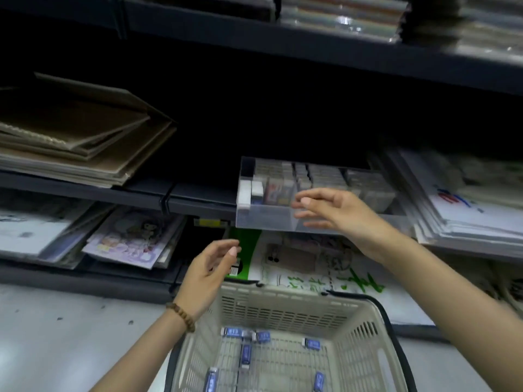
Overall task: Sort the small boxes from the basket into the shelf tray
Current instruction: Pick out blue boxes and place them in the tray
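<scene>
— Dark metal shelving (198,200) is filling the view, with a pale grey floor (56,335) showing below it. What is lying on it?

— Flattened cardboard sheets (79,137) are lying at the left of the middle shelf. Printed booklets (124,239) are lying on the shelf beneath them, and plastic-wrapped stacks (342,15) are resting on the top one.

— And where is the tray sitting?

— The clear shelf tray (266,219) is sitting on the middle shelf, with its front jutting past the shelf's edge. Rows of little packs (325,174) are standing tightly inside it, with white ones at the front left corner. A green-and-white packet (297,267) is lying on the shelf just under it.

— Where are the small boxes?

— Several blue-and-white small boxes (311,343) are lying scattered on the bottom of the beige basket (283,306), which is standing below the tray, at the foot of the view.

— What are the hands doing?

— The right hand (331,213) is hovering at the tray's front wall, with its fingers stretched out toward the left and holding nothing. I cannot tell whether the fingertips are touching the plastic. The left hand (209,275), with a bead bracelet (181,316) on its wrist, is hanging lower, over the basket's far rim. Its fingers are loosely spread, and it is carrying nothing either.
</scene>
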